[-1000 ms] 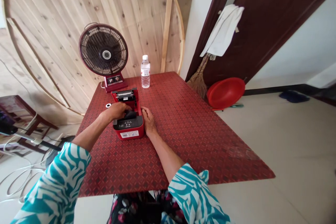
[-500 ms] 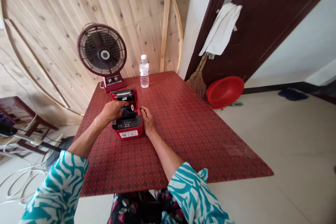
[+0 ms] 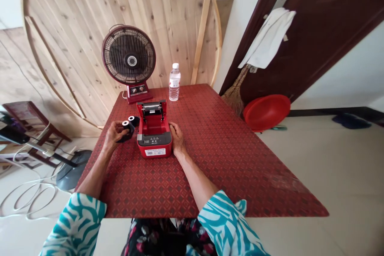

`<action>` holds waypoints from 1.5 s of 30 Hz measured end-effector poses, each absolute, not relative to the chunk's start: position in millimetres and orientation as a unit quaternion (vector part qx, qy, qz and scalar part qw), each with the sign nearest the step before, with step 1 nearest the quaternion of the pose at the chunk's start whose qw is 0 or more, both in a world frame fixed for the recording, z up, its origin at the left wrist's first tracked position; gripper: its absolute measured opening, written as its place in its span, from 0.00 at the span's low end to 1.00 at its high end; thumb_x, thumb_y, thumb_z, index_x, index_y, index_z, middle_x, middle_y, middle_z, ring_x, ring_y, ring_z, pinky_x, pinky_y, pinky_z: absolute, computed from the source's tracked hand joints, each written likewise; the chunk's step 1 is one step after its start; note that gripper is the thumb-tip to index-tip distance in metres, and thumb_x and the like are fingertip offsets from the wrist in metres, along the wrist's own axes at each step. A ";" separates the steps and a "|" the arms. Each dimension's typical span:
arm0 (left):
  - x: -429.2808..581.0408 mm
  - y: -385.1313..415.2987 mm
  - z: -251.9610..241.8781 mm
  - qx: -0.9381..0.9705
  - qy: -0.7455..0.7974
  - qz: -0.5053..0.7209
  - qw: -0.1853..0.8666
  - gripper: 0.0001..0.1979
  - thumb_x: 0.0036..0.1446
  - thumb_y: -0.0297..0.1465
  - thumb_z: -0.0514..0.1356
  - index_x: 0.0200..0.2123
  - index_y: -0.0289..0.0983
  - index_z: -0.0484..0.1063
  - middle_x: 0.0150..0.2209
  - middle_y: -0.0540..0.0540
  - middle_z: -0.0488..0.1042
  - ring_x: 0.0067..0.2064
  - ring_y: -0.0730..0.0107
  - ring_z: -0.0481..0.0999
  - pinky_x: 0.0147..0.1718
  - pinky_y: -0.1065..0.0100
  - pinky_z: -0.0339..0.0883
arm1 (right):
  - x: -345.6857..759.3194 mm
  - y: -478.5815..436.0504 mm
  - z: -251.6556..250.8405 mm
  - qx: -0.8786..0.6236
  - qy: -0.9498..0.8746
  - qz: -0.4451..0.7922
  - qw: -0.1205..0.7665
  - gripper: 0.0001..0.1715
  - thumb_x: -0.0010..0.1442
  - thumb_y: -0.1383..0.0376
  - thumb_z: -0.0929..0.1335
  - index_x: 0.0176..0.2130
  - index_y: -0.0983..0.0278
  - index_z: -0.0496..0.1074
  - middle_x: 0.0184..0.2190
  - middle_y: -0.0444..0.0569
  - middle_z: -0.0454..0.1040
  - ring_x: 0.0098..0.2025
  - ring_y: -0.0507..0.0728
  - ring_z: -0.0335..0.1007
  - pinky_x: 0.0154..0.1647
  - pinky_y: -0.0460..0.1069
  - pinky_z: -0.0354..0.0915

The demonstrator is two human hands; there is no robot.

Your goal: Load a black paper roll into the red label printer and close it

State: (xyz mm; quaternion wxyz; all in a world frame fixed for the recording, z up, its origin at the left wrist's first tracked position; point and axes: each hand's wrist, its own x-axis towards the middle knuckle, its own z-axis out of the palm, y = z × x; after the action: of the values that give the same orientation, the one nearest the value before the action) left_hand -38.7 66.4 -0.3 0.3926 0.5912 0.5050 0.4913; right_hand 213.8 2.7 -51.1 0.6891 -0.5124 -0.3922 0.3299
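On the table stands a red and black label printer (image 3: 155, 141) with its lid tipped up at the back and its red inside bare. Just left of it, my left hand (image 3: 113, 135) grips a black printer ribbon (image 3: 128, 131). Two rolls with white core ends show on the ribbon, joined by dark film. Against the printer's right side lies my right hand (image 3: 177, 135), its fingers curled on the casing; some fingertips are hidden.
A red-patterned table (image 3: 210, 160) carries an electric fan (image 3: 132, 62) and a water bottle (image 3: 174, 83) behind the printer. Right of the table are a red basin (image 3: 267, 112) and a broom (image 3: 235, 92). Cables (image 3: 33, 198) lie on the floor at left.
My left hand has lifted the ribbon out of the printer and carried it to the left. My right hand stays on the printer's side. The view has shifted slightly.
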 end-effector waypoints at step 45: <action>7.7 38.5 91.5 0.833 0.335 0.333 0.288 0.30 0.54 0.46 0.66 0.56 0.37 0.71 0.46 0.40 0.81 0.47 0.58 0.81 0.49 0.61 0.73 | 212.8 5.3 -51.1 -0.508 -0.394 0.321 0.696 0.19 0.59 0.53 0.64 0.43 0.58 0.77 0.44 0.47 0.81 0.50 0.59 0.73 0.56 0.55 0.66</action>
State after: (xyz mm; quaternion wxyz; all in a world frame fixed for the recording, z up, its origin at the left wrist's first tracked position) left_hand 7.7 38.5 91.5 0.2876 0.8332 0.3347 0.3332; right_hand 212.8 5.3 -51.1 0.6958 -0.5077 -0.3938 0.3210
